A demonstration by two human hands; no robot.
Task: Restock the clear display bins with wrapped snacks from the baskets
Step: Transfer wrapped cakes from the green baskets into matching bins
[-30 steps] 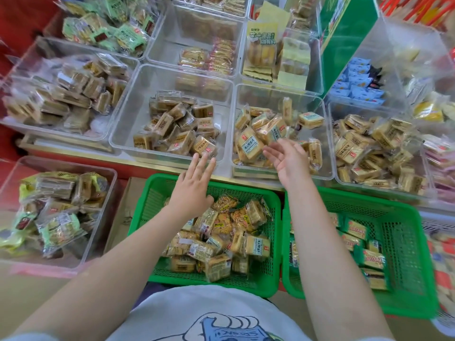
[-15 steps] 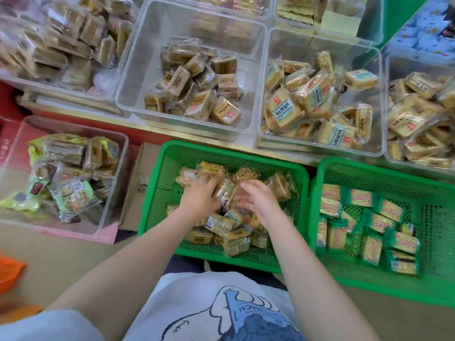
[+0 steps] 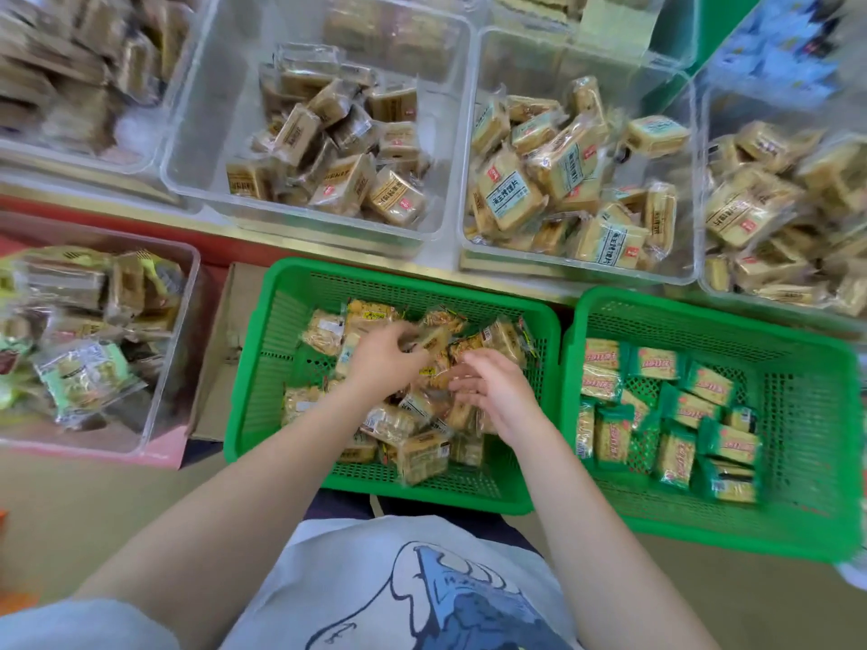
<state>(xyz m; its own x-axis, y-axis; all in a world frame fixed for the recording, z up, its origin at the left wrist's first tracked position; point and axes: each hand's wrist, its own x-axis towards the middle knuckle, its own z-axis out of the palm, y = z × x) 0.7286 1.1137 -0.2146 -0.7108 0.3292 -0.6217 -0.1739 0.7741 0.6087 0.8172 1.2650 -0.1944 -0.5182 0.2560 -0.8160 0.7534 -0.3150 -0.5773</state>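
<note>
Wrapped snacks are piled in the left green basket. One packet is pinched by the left hand. The right hand is held with fingers loosely spread, touching the pile.
</note>
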